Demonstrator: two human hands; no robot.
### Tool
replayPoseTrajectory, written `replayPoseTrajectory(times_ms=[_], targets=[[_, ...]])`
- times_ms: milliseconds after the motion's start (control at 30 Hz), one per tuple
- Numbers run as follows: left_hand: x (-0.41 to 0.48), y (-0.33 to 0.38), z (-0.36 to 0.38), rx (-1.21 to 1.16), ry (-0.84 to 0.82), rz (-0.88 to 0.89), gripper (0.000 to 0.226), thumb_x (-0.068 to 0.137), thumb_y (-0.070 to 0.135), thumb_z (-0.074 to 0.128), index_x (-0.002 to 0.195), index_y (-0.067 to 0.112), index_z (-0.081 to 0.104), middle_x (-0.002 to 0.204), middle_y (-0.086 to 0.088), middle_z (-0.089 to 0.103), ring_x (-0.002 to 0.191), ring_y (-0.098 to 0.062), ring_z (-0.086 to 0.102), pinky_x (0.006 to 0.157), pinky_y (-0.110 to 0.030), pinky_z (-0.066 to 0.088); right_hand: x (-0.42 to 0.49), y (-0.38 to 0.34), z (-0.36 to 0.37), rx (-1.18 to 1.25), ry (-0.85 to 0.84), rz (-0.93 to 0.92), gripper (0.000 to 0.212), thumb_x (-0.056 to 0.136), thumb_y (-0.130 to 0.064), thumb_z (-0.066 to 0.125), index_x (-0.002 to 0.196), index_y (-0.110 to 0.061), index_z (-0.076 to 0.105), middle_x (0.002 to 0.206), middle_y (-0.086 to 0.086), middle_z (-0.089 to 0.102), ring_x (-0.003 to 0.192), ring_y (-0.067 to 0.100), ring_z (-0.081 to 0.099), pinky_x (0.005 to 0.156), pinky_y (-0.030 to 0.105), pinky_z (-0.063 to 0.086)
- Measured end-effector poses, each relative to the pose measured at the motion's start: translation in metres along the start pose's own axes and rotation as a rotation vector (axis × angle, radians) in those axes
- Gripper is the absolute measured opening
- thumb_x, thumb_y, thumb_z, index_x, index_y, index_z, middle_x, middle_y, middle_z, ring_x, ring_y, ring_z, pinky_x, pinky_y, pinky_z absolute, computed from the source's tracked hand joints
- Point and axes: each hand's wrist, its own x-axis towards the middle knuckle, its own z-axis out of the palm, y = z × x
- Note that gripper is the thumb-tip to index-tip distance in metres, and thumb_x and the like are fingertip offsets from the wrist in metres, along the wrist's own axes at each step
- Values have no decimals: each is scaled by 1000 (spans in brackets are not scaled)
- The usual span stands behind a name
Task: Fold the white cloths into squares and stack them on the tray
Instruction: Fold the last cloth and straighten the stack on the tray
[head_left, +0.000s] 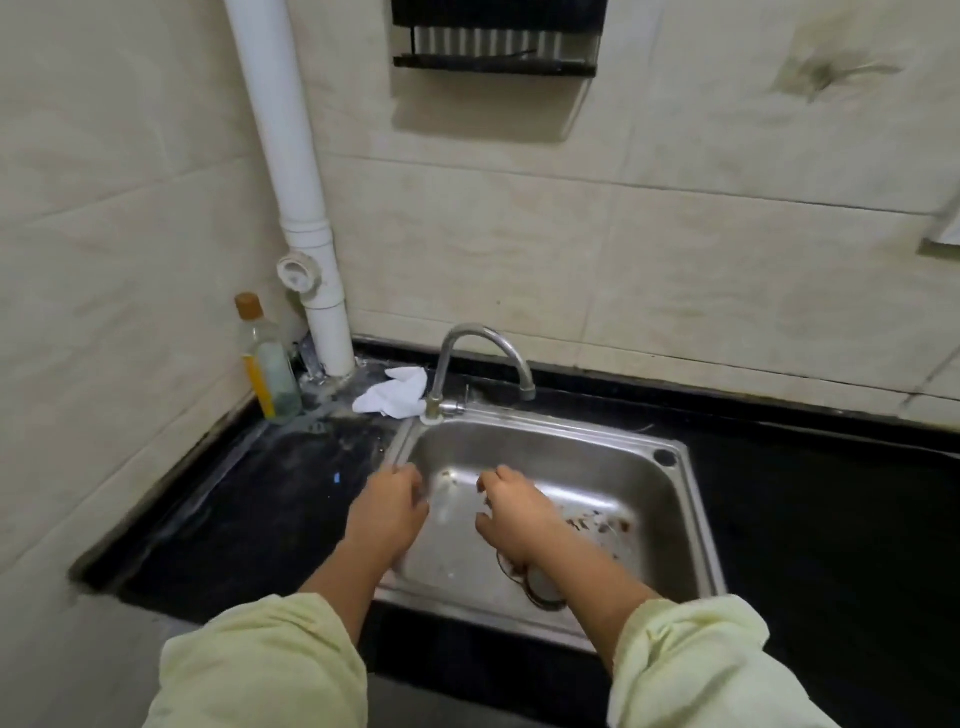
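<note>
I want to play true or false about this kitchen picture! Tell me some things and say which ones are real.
1. A crumpled white cloth lies on the counter behind the sink. True.
2. The left hand is holding the cloth. False: both hands are empty over the sink, and the cloth lies apart from them.
3. Water is running from the tap. False: no stream shows.
4. A bottle stands in the corner beside the white pipe. True.
5. The right hand is over the sink. True.
</note>
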Motion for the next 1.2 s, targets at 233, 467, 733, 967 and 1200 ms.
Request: replayPoseTrajectory(times_ms=[233,467,733,967,1200], targets=[[111,-57,5,-46,-46,-51,12,90,30,54,95,19,55,98,0,46,95,-23,54,76,-37,48,123,-27,4,-32,-40,2,38,92,-22,52,127,-9,46,129,10,46,121,29,44,96,40,44],[198,-99,27,-154,15,-107,18,92,21,53,110,18,55,115,-2,52,104,-22,52,75,-31,44,220,-44,19,-30,-94,-39,58,95,-15,46,149,-11,24,143,14,41,125,33,46,94,40,43],[256,-123,65,-484,54,-103,37,89,1,58,126,9,56,125,-7,57,114,-19,54,96,-22,40,300,-53,50,-122,-26,55,50,94,-3,44,141,-6,26,120,17,59,101,36,64,67,37,42],[266,-120,64,-515,5,-134,5,87,15,67,82,16,66,78,6,65,74,-8,59,59,-9,38,305,-45,53,43,61,89,17,93,-9,46,110,-9,48,103,16,66,94,35,64,65,33,40],[249,-99,25,-704,-95,-86,15,82,4,68,74,17,65,73,2,67,69,-8,59,60,-10,43,264,-27,47,472,178,111,26,88,-20,65,72,-28,47,84,-2,55,74,14,52,63,23,38]])
